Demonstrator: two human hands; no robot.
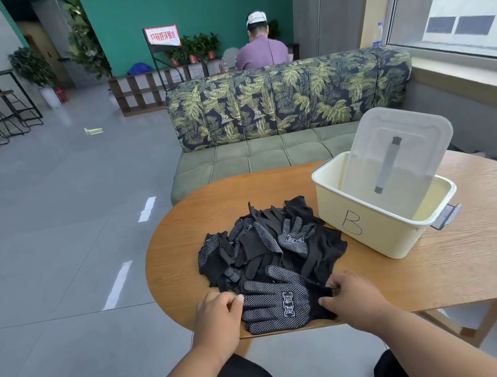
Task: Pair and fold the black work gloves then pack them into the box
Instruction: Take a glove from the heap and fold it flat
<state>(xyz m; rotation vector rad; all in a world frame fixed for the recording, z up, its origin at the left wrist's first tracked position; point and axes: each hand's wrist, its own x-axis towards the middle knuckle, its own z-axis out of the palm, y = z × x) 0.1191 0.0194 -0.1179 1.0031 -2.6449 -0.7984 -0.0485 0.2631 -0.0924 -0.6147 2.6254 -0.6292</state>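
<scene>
A black glove with white grip dots (276,302) lies flat, palm up, at the near edge of the wooden table (394,269). My left hand (218,314) holds its fingertip end with curled fingers. My right hand (353,295) pinches its cuff end at the right. Behind it a loose pile of several black gloves (268,243) is heaped on the table. A cream plastic box marked "B" (370,229) stands to the right of the pile, and its translucent lid (395,154) leans upright inside it.
A green sofa with a leaf-print back (280,112) runs behind the table. A person in a purple shirt (261,52) sits beyond it, facing away. Grey tiled floor (68,230) spreads to the left; a window (464,11) is at upper right.
</scene>
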